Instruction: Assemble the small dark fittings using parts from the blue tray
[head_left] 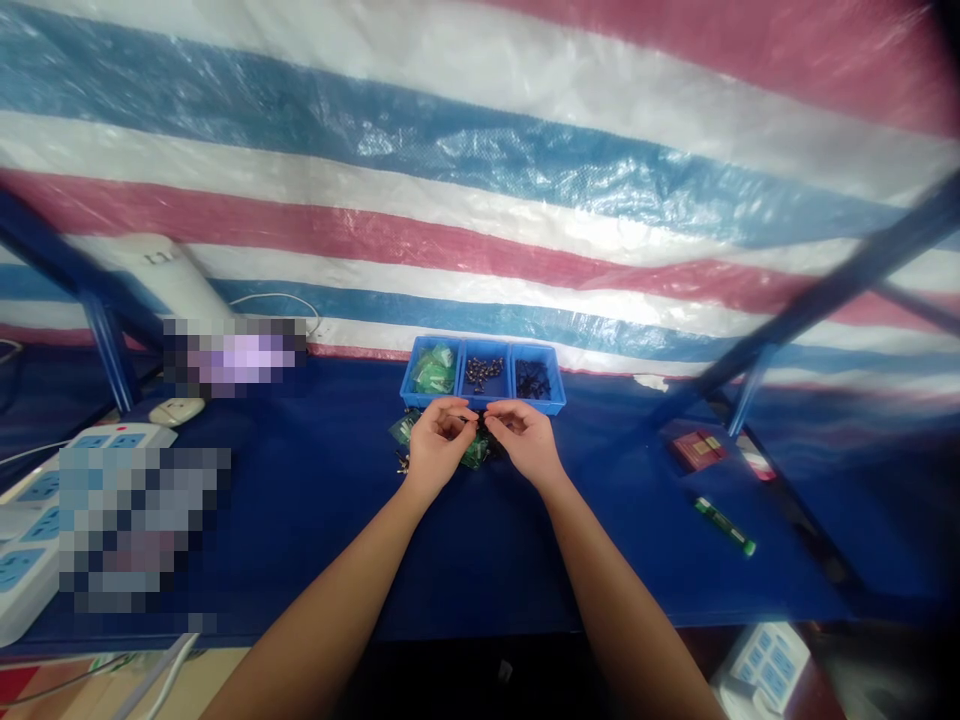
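My left hand (442,445) and my right hand (523,438) face each other just in front of the blue bins, fingertips pinched and nearly meeting. Whatever small dark part they hold is too small to name. Below and behind them lies a pile of green packets (475,455) and small dark pieces, partly hidden by my hands. The left blue bin (406,392) contains green clear-wrapped packets (435,370). Small dark metallic pieces (484,374) lie in the middle bin, and black pieces (534,380) fill the right one.
On the blue table (300,540), a white power strip (82,470) stands at left beside blurred-out items. To the right lie a red box (697,450) and a green tube (724,526). Blue frame bars (750,330) slant up both sides before a striped tarp (480,230).
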